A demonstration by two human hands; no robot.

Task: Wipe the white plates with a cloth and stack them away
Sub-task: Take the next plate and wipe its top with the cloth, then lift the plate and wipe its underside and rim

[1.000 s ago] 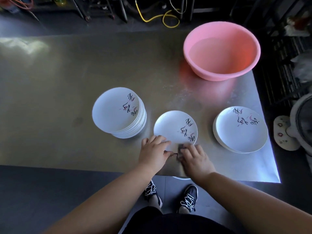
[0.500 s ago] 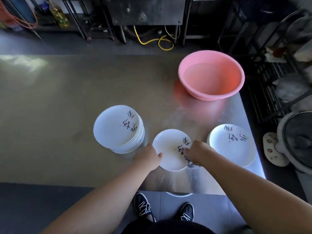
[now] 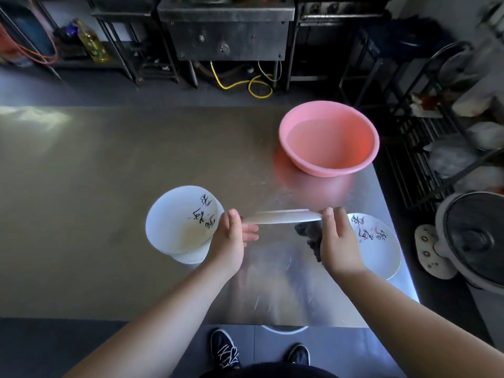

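Well beyond plate (image 3: 281, 216), water-filled pink basin (image 3: 327, 170)

A steel worktop (image 3: 109, 186) carries a pink basin (image 3: 366, 143) near its far right corner, with what looks like water inside. Beyond it on the floor stand a metal cabinet (image 3: 226, 31), a coiled yellow hose (image 3: 240, 83) and a bottle of yellow oil (image 3: 94, 45). A fan (image 3: 474, 236) stands to the right, near a black wire rack (image 3: 414, 159). Two dark shoes (image 3: 225, 349) show below the near edge.
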